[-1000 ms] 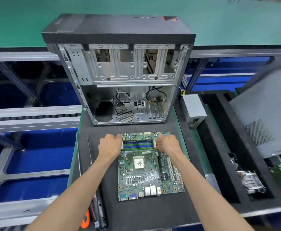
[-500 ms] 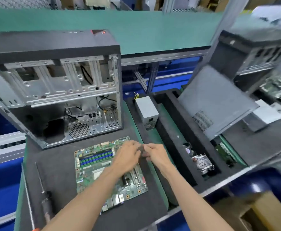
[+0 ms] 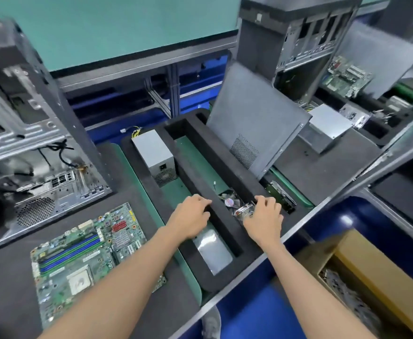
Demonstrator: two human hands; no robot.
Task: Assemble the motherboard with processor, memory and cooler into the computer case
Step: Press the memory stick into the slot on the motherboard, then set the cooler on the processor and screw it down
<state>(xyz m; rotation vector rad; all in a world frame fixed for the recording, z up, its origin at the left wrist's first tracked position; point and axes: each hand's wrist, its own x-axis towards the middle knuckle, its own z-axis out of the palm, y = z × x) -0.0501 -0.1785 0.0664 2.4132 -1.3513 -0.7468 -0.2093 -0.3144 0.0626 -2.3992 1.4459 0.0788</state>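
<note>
1. The right hand (image 3: 264, 217) reaches into the long slot of the black foam tray (image 3: 225, 152) at about 3 o'clock from the motherboard (image 3: 83, 255). Its fingers curl onto the shiny cooler (image 3: 243, 211) that sits low in the slot.
2. The left hand (image 3: 192, 217) rests on the foam wall just beside the slot, fingers spread and bent a little. It holds nothing.
3. The motherboard lies flat on the dark counter (image 3: 9, 277) at about 8 o'clock from the hands. Blue and green memory strips are in it and a silver chip sits in the middle.
4. The open computer case (image 3: 34, 152) stands at about 10 o'clock, with its side off.
5. The cooler looks like metal, so it is likely heavy for its size and hard. Its thin fins could bend. I would hold it by its two sides, not by the wires.
6. The cooler is blurry, so I cannot be sure how tight the grip is.
7. Little wires (image 3: 221, 194) lie by the cooler and could snag.
8. A grey power box (image 3: 155, 155) sits at 12 o'clock, and a leaning grey panel (image 3: 252, 123) at 1 o'clock. The foam walls are close on both sides, so lift straight up.
</note>
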